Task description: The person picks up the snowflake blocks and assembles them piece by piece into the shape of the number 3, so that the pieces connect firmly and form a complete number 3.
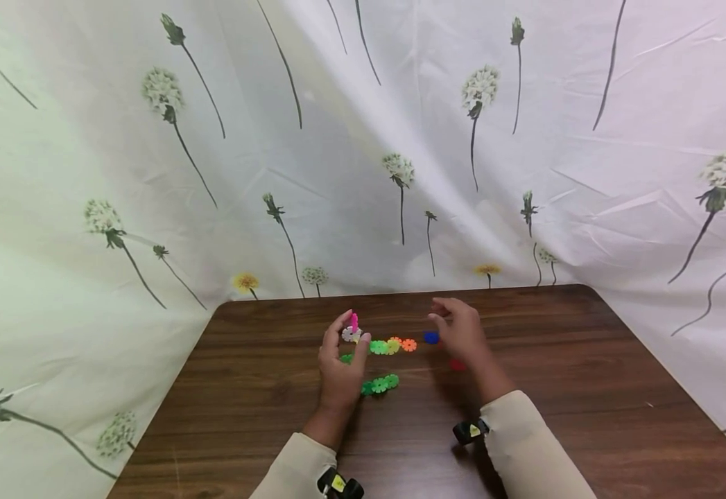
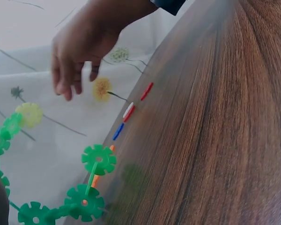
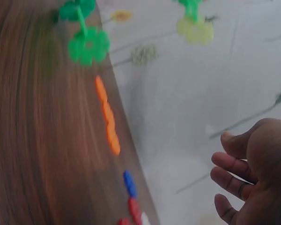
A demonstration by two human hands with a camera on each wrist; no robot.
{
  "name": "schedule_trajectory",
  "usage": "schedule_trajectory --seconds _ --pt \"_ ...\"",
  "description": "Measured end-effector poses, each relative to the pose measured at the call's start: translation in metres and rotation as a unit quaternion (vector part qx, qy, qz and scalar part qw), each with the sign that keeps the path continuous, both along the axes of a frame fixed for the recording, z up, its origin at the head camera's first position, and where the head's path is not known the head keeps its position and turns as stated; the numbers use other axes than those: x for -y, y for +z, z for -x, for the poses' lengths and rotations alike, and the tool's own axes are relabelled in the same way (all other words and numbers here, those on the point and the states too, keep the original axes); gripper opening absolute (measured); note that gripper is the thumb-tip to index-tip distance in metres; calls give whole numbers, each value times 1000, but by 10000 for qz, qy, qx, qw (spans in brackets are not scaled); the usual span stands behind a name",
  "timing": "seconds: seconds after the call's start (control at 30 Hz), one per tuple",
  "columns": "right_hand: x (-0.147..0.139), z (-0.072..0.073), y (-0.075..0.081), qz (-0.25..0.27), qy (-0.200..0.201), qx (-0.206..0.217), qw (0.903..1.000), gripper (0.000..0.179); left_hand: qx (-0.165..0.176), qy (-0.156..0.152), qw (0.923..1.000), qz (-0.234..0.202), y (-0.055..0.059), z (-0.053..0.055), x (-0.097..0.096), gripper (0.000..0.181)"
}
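Note:
My left hand (image 1: 340, 364) grips a chain of interlocking flower-shaped plastic discs, raised above the table. In the left wrist view the chain's green discs (image 2: 84, 202) bend round in a U shape, with a yellow disc (image 2: 29, 115) at one end. A pink disc (image 1: 354, 321) and a white disc (image 1: 348, 334) show by the left fingertips; part of the chain is hidden behind the hand. To the right, my right hand (image 1: 461, 331) hovers with loosely bent fingers and nothing in them, apart from the yellow end.
On the brown wooden table (image 1: 244, 409) lie orange discs (image 1: 409, 344), a blue disc (image 1: 431, 337) and a red disc (image 1: 457, 364). A white piece (image 2: 128, 109) lies by the red ones. A flower-printed cloth (image 1: 350, 138) hangs behind the table's far edge.

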State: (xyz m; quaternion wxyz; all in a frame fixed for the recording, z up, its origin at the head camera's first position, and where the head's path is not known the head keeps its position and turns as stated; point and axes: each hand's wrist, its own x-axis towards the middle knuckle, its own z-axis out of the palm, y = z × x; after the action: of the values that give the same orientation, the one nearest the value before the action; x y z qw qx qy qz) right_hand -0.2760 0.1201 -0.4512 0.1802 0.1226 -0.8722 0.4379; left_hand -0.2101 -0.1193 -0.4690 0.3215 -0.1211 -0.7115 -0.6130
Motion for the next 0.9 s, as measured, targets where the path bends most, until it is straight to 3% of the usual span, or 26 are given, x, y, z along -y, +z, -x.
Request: schedule_trajectory --seconds 0.23,0.53,0.9 --pt "-20 12 -18 -3 -441 546 9975 34 45 141 9999 45 1 -4 0 43" --pt "-31 15 -30 -33 -416 852 9955 35 -108 316 9993 169 0 -2 1 35" --pt "-42 19 -48 -111 -368 1227 9917 38 -162 244 9995 135 3 -3 2 33"
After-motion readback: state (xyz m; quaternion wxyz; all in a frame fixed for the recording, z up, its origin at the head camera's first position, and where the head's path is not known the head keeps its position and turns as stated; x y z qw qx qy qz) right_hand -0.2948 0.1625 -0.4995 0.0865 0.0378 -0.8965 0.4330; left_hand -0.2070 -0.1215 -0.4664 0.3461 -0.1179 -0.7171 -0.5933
